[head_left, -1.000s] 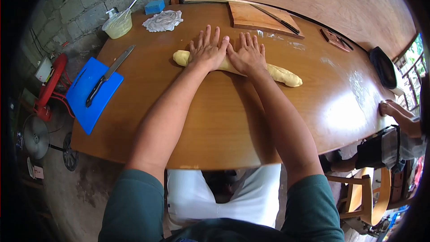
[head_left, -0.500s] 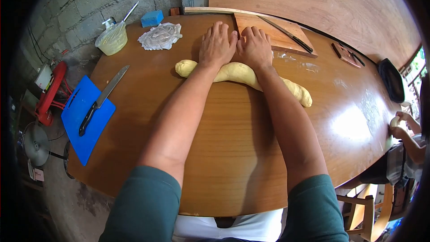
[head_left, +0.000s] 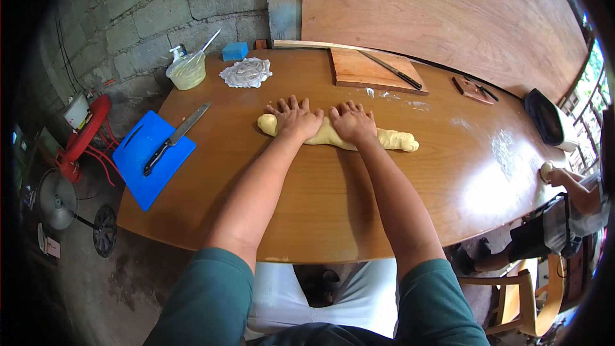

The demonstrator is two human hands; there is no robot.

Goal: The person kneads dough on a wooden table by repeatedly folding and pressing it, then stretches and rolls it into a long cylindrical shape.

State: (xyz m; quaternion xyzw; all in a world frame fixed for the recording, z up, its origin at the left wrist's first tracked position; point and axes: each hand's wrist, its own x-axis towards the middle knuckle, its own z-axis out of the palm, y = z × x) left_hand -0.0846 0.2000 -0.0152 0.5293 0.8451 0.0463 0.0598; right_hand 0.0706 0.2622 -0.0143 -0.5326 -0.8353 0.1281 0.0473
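A long pale yellow roll of dough (head_left: 333,136) lies crosswise on the wooden table (head_left: 301,205). My left hand (head_left: 296,119) presses on it left of its middle, palm down with the fingers spread. Pressed on the dough just to the right is my right hand (head_left: 353,123), its fingers also apart. Both ends of the roll stick out beyond my hands. Neither hand wraps round anything.
On the left, a knife (head_left: 182,127) rests on a blue cutting board (head_left: 142,176). Behind are a plastic tub (head_left: 187,72), crumpled cloth (head_left: 246,73), blue block (head_left: 235,51) and wooden board (head_left: 359,70) with another knife. A person (head_left: 576,195) handles dough at the right edge.
My hands have come back toward me onto the dough, their fingers more spread. The roll looks straighter. The camera view has shifted, showing more wall and floor.
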